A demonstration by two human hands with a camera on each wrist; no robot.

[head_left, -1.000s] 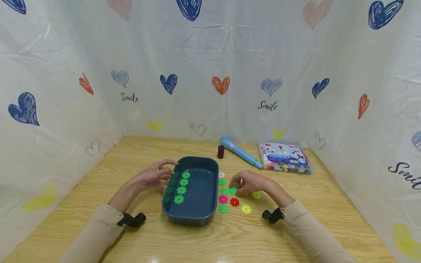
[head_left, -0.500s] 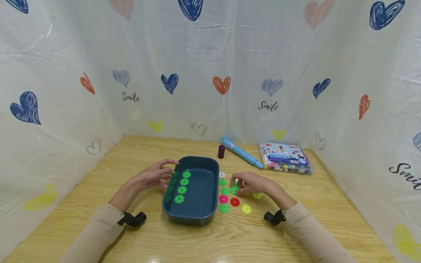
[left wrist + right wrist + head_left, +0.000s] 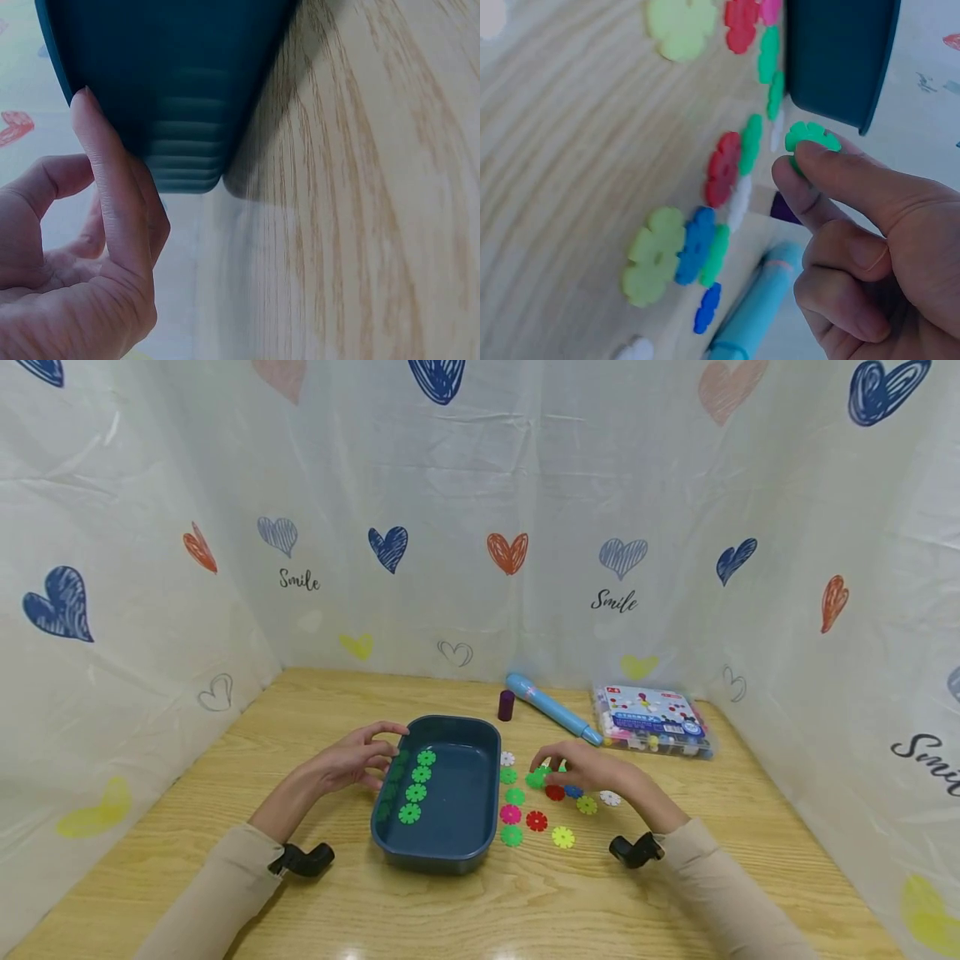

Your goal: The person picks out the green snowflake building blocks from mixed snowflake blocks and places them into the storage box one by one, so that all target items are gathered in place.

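My right hand [image 3: 581,768] pinches a green flower-shaped disc [image 3: 814,135] between thumb and fingertip, above the scattered discs. Its other fingers are curled in toward the palm. Below it on the table lie a red disc [image 3: 723,169], a blue disc [image 3: 696,246] and a yellow-green disc [image 3: 654,256]. On the left, my left hand [image 3: 352,760] touches the rim and outer side of a dark blue bin [image 3: 435,859]. One long finger [image 3: 120,195] lies against that wall, its tip right at the rim. Inside the bin, several green discs [image 3: 416,792] form a row near the left wall.
Right of the bin lie more discs, among them a pink disc [image 3: 511,814] and a yellow disc [image 3: 563,837]. Behind them are a purple cylinder [image 3: 506,706], a light blue tube [image 3: 555,708] and a clear plastic case [image 3: 654,720]. A heart-printed curtain [image 3: 457,610] surrounds the table.
My right hand has risen off the table with the green disc and shifted slightly right. Blue, red and white discs show beneath it now. My left hand stays at the bin.
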